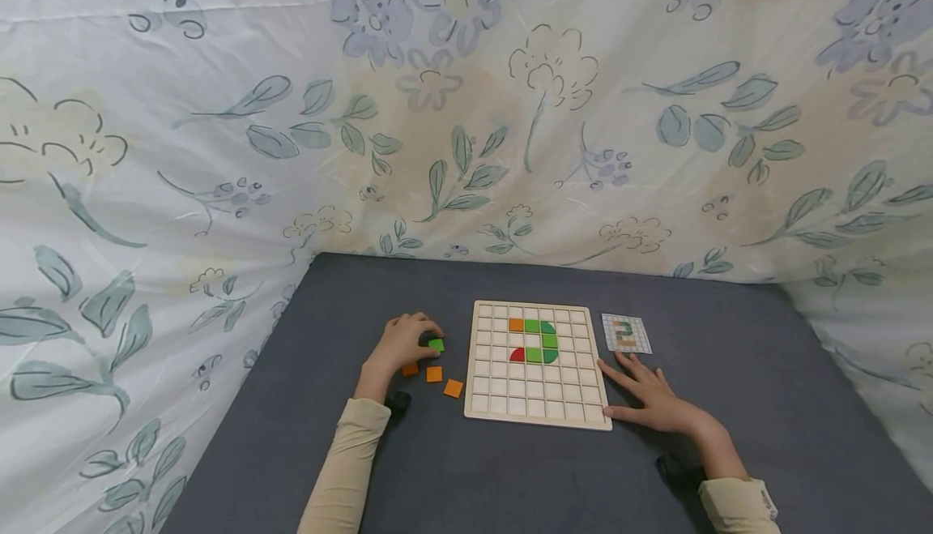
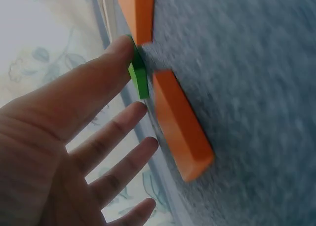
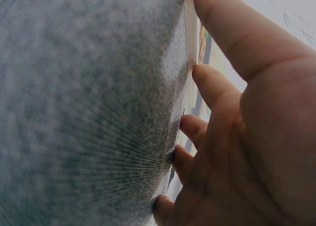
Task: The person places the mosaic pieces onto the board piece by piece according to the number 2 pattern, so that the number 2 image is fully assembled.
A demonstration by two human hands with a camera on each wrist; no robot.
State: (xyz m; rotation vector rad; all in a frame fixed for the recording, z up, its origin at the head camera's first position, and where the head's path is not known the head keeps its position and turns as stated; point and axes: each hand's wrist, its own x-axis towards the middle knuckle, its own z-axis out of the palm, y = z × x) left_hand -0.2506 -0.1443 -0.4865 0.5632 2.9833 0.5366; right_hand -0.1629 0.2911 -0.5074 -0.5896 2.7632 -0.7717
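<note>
My left hand (image 1: 399,345) pinches a small green square tile (image 1: 436,345) between thumb and fingers, left of the board. In the left wrist view the thumb lies against this green tile (image 2: 139,77) and the other fingers are spread. Orange tiles (image 1: 434,373) lie close by on the table, one of them partly under the hand. My right hand (image 1: 656,400) has its fingers spread, with thumb and a fingertip at the right edge of the wooden grid board (image 1: 503,396). On the board, orange, green and red pieces form a curved figure.
A small printed card (image 1: 637,339) with a coloured pattern on a grid lies right of the board, just beyond the right fingertips. The dark grey table (image 1: 539,477) ends at a flowered cloth (image 1: 466,194) at the back and sides.
</note>
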